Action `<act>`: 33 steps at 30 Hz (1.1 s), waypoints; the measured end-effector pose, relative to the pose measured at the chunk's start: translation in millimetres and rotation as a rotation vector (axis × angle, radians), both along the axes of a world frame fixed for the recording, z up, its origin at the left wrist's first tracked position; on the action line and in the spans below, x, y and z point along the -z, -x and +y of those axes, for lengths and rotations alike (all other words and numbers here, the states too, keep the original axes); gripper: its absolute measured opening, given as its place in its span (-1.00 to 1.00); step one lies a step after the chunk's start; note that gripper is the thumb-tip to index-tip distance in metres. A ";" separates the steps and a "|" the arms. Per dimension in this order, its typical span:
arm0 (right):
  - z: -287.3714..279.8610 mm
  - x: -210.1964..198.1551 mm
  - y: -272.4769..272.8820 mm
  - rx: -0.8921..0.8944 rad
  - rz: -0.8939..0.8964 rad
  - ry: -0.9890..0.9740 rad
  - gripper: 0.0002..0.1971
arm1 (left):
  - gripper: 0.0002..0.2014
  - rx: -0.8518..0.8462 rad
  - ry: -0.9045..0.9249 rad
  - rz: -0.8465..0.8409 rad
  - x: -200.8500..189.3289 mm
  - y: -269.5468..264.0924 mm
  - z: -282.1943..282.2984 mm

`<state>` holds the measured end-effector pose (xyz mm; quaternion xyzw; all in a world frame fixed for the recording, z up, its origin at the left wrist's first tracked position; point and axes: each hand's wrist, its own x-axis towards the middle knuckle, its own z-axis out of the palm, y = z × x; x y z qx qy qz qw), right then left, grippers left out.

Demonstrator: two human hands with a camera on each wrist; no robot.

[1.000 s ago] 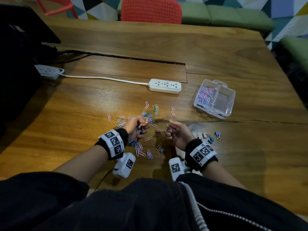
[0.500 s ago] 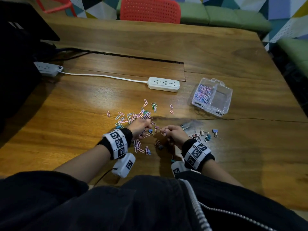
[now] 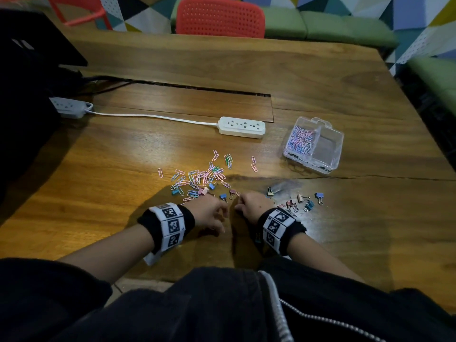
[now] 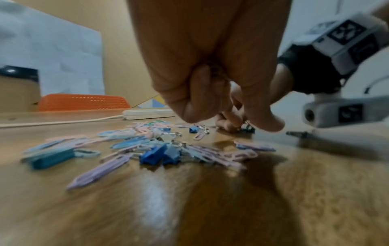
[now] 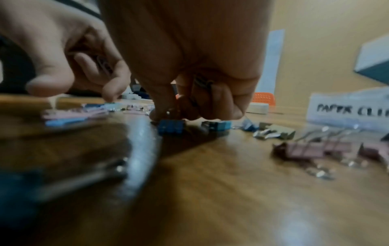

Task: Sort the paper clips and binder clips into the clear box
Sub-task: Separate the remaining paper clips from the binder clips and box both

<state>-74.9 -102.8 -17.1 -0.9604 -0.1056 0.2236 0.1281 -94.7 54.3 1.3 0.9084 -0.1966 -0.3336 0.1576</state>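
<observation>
Coloured paper clips (image 3: 197, 176) lie scattered in the middle of the wooden table (image 3: 98, 193), with small binder clips (image 3: 293, 203) grouped to the right. The clear box (image 3: 330, 154) stands at the right rear, paper clips filling its left compartment. My left hand (image 3: 209, 213) is curled low over the table and holds paper clips in its palm (image 4: 210, 99). Close beside it, my right hand (image 3: 249, 204) is curled with clips tucked in its palm, and its fingertips (image 5: 160, 114) pinch the wire handle of a blue binder clip (image 5: 170, 127) on the table.
A white power strip (image 3: 241, 127) with its cord lies behind the clips. A second strip (image 3: 69, 107) and dark equipment sit at the left. Pink binder clips (image 5: 315, 149) lie right of my right hand. A red chair (image 3: 219, 18) stands beyond the far edge.
Both hands have come down and drawn closer together near the table's front. The right hand has settled onto a blue binder clip.
</observation>
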 end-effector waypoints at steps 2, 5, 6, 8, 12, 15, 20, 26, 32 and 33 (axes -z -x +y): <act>-4.2 -0.7 -0.9 -0.027 -0.037 0.020 -0.75 | -0.73 0.107 -0.065 -0.031 1.4 -2.0 -5.5; -12.0 -0.1 -0.6 0.029 -0.072 -0.056 -0.77 | -0.75 0.130 -0.081 -0.039 6.5 -8.2 -10.2; -13.8 -0.1 -0.9 0.047 -0.078 -0.069 -0.77 | -0.74 0.124 -0.088 -0.022 8.3 -10.3 -10.7; -15.1 0.4 -2.2 0.050 -0.084 -0.036 -0.75 | -0.72 0.128 -0.098 0.018 10.9 -13.8 -12.0; -12.1 3.4 -4.9 -0.011 -0.069 0.076 -0.74 | -0.69 -0.073 0.064 0.095 10.9 -22.6 -15.2; -13.3 2.5 -6.4 -0.030 -0.054 0.049 -0.84 | -0.75 -0.348 0.351 0.229 8.3 -35.6 -15.4; -40.3 -14.6 -27.4 0.479 0.058 -0.567 -0.69 | -0.69 -0.715 0.669 0.557 -7.6 -62.0 -38.7; -95.4 -43.6 -59.0 0.916 0.380 -1.340 -0.75 | -0.69 -0.825 0.836 0.726 -19.1 -96.9 -81.4; -123.7 -56.4 -95.2 1.065 0.371 -1.346 -0.73 | -0.78 -1.187 1.193 0.771 -37.9 -139.0 -127.3; -127.4 -59.1 -102.9 1.100 0.348 -1.337 -0.74 | -0.81 -1.217 1.205 0.768 -40.9 -146.1 -133.9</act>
